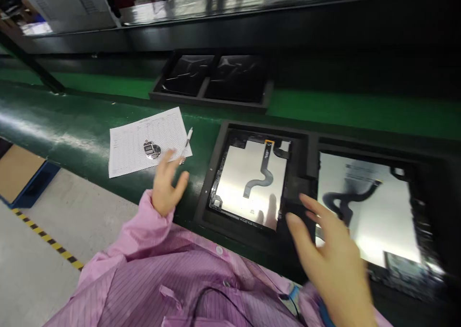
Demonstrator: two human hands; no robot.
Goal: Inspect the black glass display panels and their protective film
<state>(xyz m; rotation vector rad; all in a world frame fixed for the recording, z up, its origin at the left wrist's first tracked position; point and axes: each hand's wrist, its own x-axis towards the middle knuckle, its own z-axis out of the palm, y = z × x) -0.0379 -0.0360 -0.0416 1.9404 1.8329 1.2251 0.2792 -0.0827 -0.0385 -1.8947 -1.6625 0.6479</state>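
Observation:
A black two-pocket tray (309, 139) lies on the green belt in front of me. Its left pocket holds a silvery panel (248, 183) with a grey flex cable, and its right pocket holds a second panel (374, 211) with a dark cable. My right hand (331, 255) hovers over the tray's middle divider with fingers spread, holding nothing. My left hand (166, 183) is open above the belt's near edge, fingers apart, just below a printed sheet (144, 135). A small round metal counter (151, 149) rests on the sheet and a white pen (187, 142) lies at its right edge.
Another black tray (212, 99) with two dark glossy pockets sits farther back on the belt. A dark raised rail runs along the far side. At lower left the floor carries a yellow-black stripe (46, 238) and a blue-edged box (25, 180). My pink striped sleeves fill the foreground.

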